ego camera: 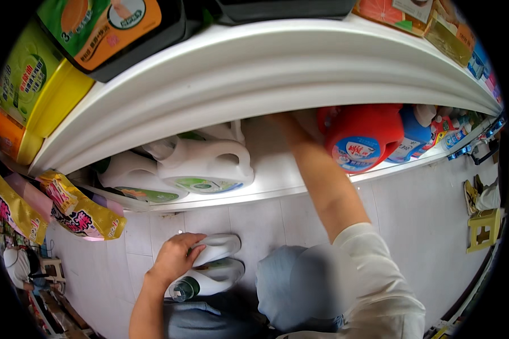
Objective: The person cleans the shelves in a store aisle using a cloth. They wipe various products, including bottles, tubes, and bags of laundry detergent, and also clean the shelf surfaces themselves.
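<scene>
My left hand [179,255] is curled over the top of a white plastic bottle [220,247] on the floor, covering its cap. Right beside it stands a second white bottle [220,277] with a dark green cap, close to my knees. My right forearm reaches into the lower shelf [275,169]; the hand itself is hidden under the upper shelf board [271,68]. To the left of that forearm are white jugs with handles [208,165] and green labels. On its other side, close to the arm, sits a red detergent jug [364,135] with a blue label.
Blue bottles [409,135] and smaller packs continue right of the red jug. Gold bags [85,207] hang at the shelf's left end. Large bottles [106,34] line the upper shelf. A yellow stool [483,231] and a person's shoe [470,197] are far right; another person [19,265] is far left.
</scene>
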A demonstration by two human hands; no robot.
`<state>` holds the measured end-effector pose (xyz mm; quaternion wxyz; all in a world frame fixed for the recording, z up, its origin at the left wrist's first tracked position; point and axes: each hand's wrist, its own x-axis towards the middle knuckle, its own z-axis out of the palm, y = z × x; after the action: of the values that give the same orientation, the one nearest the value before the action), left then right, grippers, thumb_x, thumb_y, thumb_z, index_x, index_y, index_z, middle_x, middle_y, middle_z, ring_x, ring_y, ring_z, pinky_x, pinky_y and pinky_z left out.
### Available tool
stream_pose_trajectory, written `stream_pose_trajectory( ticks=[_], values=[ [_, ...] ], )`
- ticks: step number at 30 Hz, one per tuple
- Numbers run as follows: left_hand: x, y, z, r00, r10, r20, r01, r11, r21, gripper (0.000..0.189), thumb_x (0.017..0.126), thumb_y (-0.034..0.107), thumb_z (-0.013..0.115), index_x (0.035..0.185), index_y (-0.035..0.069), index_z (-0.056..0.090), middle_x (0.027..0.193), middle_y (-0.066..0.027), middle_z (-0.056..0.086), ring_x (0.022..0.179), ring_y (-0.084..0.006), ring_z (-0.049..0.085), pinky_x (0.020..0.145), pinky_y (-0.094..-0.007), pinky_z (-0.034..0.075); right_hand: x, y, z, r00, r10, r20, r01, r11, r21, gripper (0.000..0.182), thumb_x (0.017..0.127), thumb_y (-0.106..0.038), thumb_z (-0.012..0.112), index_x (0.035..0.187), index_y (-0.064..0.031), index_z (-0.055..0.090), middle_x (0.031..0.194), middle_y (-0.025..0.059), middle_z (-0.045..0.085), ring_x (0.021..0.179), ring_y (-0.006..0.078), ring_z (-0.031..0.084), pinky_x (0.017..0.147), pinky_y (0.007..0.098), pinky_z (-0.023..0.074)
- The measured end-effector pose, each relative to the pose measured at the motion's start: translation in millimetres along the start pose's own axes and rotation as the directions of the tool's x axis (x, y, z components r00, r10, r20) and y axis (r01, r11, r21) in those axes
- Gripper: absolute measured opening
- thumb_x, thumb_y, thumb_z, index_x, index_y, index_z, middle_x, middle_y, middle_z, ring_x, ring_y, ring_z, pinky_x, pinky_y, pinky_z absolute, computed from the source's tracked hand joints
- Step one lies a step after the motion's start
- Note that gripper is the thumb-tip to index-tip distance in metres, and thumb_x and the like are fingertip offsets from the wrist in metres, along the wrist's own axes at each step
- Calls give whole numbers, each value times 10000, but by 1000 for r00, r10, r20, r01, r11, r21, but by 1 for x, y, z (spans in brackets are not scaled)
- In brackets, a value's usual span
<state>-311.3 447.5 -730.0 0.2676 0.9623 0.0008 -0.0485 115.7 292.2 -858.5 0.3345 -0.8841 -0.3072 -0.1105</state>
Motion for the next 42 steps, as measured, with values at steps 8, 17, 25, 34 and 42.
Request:
stream_pose_trajectory(
  ticks=[8,17,25,34,42],
  values=[
    [-4,-2,4,998,-47,44,46,999,8,226,871,165,690,1059,40,694,957,-168,701,879,-359,660,803,-401,536,-79,-37,33,963,48,264,-73,994,85,329,851,-25,520,1162,-52,623,1243,189,595,1212,387,515,1025,472,424],
    [-4,2,3,1000,-8,13,8,1000,4,207,856,128,715,1035,26,703,958,-161,701,873,-334,669,796,-373,541,-252,-39,-75,895,-220,388,147,967,209,590,702,120,524,1267,-35,605,1395,134,533,1347,370,421,1130,430,355],
    [-1,2,0,995,-88,46,90,995,-36,211,869,123,708,1056,26,701,985,-137,709,887,-285,684,764,-344,551,-226,-70,-183,816,141,561,-283,943,175,334,883,-20,558,1210,6,624,816,246,622,742,344,642,742,416,507],
    [7,7,0,993,-116,15,116,992,-58,173,862,119,701,1006,22,704,929,-156,703,847,-330,677,771,-368,545,-56,-47,0,940,88,-328,16,953,302,302,850,-58,590,1146,-5,622,1143,263,609,1100,452,547,960,503,431],
    [-4,-2,6,986,-164,0,164,986,3,167,871,174,697,1000,72,727,948,-115,723,853,-311,689,765,-364,563,-58,-24,70,985,171,-16,-171,985,-11,338,814,-57,618,1148,-5,636,1145,244,618,1122,437,543,977,513,412]
  ],
)
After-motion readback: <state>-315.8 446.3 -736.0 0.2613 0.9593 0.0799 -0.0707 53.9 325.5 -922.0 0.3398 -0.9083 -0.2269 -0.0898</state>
